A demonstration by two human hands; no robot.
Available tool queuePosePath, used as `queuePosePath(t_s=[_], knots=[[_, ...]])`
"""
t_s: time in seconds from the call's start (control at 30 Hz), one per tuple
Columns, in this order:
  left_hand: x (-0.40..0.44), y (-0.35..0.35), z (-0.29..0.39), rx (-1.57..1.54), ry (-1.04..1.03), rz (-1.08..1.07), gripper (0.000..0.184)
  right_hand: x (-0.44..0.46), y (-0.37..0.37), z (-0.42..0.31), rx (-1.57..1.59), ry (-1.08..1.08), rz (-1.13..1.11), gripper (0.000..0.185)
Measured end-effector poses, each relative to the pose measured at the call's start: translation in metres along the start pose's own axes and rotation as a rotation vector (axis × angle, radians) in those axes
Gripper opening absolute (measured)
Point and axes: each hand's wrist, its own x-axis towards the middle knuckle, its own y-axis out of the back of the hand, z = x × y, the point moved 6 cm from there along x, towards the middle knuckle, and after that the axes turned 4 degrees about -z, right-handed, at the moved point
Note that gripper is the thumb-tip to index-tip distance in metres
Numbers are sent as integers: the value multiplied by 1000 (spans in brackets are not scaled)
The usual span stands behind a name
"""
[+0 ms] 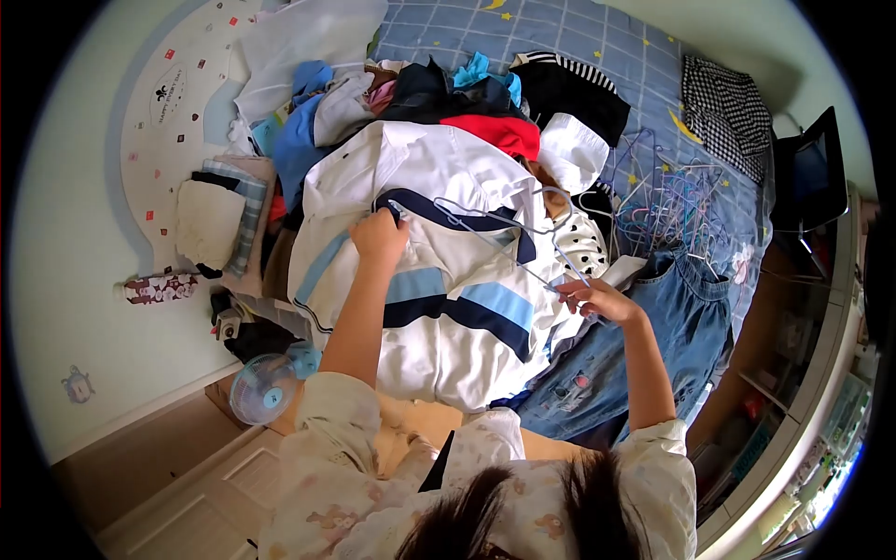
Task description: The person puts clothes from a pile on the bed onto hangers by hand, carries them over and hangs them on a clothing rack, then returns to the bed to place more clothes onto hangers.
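A white jacket (411, 168) with navy and light-blue bands lies spread on the bed in front of me. My left hand (381, 235) is closed on the jacket near its navy collar. My right hand (602, 301) grips one end of a thin blue-grey wire hanger (485, 238), which slants over the jacket's collar and right side. The hanger's hook points away from me. Beneath my right hand are a white cloth with black dots (586, 245) and blue denim clothing (616, 364).
Heaped clothes (420, 93) lie beyond the jacket. A tangle of wire hangers (672, 201) rests on the blue bedspread (560, 28) at right. Folded clothes (210, 219) sit at left, above a small blue fan (266, 390). A dark screen (817, 168) stands far right.
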Motion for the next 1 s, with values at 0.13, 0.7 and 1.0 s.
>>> queuePosePath(t_s=[0.13, 0.7, 1.0], knots=[[-14, 25, 2, -179, -76, 116, 27, -8, -13, -16, 70, -13, -80, 47], [-193, 159, -40, -401, -694, 207, 23, 34, -179, -56, -270, 137, -453, 59], [-280, 159, -104, -379, -910, 367, 29, 5, -139, -26, -31, 357, 376, 54]])
